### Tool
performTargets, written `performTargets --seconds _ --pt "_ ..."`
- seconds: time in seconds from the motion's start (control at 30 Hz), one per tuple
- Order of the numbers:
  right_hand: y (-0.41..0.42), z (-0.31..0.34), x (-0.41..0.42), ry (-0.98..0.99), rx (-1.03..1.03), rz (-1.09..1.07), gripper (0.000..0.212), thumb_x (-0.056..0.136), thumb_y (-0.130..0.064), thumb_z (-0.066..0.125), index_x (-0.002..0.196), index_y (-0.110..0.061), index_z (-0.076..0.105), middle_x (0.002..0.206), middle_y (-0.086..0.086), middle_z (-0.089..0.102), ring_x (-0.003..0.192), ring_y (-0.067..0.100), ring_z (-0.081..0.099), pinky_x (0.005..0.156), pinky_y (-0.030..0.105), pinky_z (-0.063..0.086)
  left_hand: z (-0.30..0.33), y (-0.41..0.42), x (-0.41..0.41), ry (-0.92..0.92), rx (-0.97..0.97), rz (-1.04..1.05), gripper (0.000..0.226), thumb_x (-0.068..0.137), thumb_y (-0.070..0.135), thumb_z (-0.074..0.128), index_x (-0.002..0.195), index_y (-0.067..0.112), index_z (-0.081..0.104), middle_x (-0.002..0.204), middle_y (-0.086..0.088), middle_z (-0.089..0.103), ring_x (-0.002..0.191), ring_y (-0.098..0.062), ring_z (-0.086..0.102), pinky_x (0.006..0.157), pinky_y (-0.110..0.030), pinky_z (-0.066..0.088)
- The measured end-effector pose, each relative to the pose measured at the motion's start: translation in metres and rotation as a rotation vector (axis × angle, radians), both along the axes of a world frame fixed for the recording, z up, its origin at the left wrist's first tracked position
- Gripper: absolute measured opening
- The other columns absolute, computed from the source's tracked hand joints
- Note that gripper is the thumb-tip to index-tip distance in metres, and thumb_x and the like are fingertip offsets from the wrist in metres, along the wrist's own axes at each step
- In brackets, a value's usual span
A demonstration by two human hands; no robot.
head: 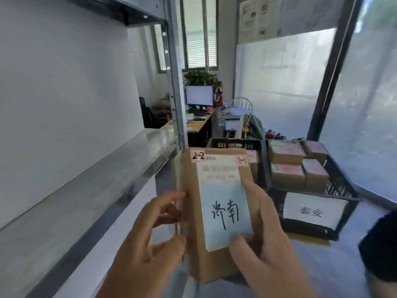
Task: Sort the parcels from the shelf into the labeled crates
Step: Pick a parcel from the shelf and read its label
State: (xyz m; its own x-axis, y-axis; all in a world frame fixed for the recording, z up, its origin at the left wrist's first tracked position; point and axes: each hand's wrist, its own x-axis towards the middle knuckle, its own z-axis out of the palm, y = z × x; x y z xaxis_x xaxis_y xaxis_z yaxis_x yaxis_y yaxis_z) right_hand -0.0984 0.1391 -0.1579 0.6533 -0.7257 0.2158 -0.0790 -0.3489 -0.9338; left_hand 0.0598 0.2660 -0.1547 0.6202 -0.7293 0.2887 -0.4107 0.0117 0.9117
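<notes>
We hold the parcel (217, 211) upright in front of us, its long axis running away from us — our left hand (150, 231) pinches its left edge, our right hand (262, 237) curls round its right side with the thumb on the handwritten label (225, 214). The black crate (343, 190) already holding parcels lies ahead and to the right, nearer our right hand, but its sign (311, 209) reads differently from our label. The shelf (86, 183) runs along our left.

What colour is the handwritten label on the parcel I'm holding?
Pale blue label with black handwriting, head view.
</notes>
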Motion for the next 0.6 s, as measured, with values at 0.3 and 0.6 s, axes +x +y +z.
performTargets --seconds 0.3,0.6 --pt "-0.147 -0.024 0.012 0.342 -0.139 -0.321 0.127 0.028 -0.096 0.047 0.14 -0.07 -0.007 0.127 -0.034 0.012 0.125 -0.005 0.032 0.084 0.011 0.032 -0.028 -0.193 0.008 0.091 0.221 -0.153 0.066 0.077 0.016 0.056 0.121 0.065 0.062 0.104 0.021 0.065 0.107 0.003 0.067 0.09 -0.045 0.058" --pt "-0.275 -0.01 0.059 0.463 -0.152 -0.293 0.124 0.033 -0.095 0.046 0.139 -0.067 -0.011 0.145 -0.014 0.018 0.145 0.011 0.027 0.102 0.03 0.043 -0.026 -0.316 0.049 0.205 0.252 -0.132 0.075 0.092 -0.01 0.05 0.126 0.055 0.066 0.103 0.013 0.068 0.109 -0.009 0.069 0.091 -0.039 0.063"
